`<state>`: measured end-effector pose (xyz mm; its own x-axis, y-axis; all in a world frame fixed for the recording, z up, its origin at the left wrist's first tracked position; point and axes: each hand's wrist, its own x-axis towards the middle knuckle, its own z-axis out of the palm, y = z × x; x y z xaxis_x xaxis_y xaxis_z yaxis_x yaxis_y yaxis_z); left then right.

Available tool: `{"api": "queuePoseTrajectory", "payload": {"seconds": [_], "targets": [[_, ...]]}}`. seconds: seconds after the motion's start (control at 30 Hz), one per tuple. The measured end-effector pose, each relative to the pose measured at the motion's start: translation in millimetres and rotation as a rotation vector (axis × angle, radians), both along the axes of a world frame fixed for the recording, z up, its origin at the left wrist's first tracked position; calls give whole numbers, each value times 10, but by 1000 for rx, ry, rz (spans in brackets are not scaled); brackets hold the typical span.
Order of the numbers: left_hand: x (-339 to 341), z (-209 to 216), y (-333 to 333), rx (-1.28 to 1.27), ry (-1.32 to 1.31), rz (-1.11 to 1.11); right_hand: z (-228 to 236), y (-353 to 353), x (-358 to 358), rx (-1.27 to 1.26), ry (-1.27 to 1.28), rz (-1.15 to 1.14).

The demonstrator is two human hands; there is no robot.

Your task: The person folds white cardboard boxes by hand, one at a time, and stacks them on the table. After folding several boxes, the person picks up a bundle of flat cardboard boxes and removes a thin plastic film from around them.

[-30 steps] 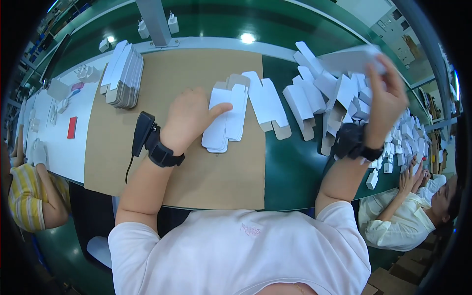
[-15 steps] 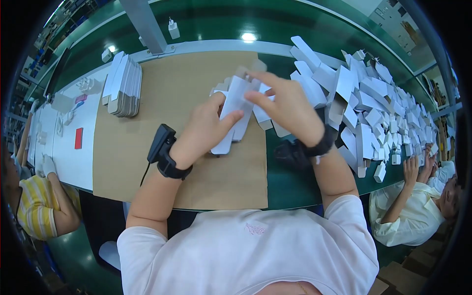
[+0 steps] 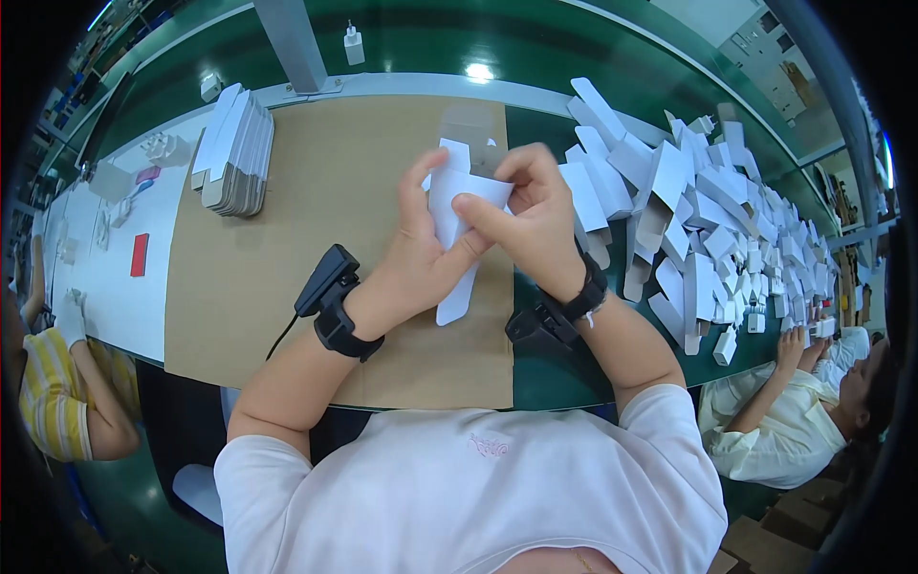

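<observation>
- Head view, the only angle here; the white carton (image 3: 448, 206) is up between both hands, over the right part of a brown cardboard sheet (image 3: 287, 287); looks part-folded, one long panel slanting down toward the person
- Left hand (image 3: 413, 258) is curled partway round it, fingers up the left edge and thumb across the front; my guess is that's the steadying side
- Right hand (image 3: 535, 210) has it pinched near the upper right, thumb in front, fingers bent behind; probably gripped there to work the panel, though the fingertips are partly hidden
- Flat carton stack (image 3: 232, 158) sits squared up at the sheet's far left, likely to keep it tidy and out of the elbows' way
- Loose heap of white boxes (image 3: 708, 191) spreads over the green table (image 3: 564, 359) on the right; presumably dumped within easy reach of the co-worker (image 3: 779, 411) there too
</observation>
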<state>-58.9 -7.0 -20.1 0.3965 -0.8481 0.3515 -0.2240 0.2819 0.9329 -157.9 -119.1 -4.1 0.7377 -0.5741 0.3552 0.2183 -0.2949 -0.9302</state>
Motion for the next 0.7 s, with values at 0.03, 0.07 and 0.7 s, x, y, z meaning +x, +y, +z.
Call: {"api": "queuePoseTrajectory", "payload": {"seconds": [0.03, 0.07, 0.7], "targets": [[29, 27, 1, -1, 0, 2, 34, 50, 34, -1, 0, 2], [82, 47, 1, 38, 46, -56, 107, 108, 73, 206, -91, 12], [241, 5, 29, 169, 50, -274, 192, -181, -65, -9, 51, 201]]}}
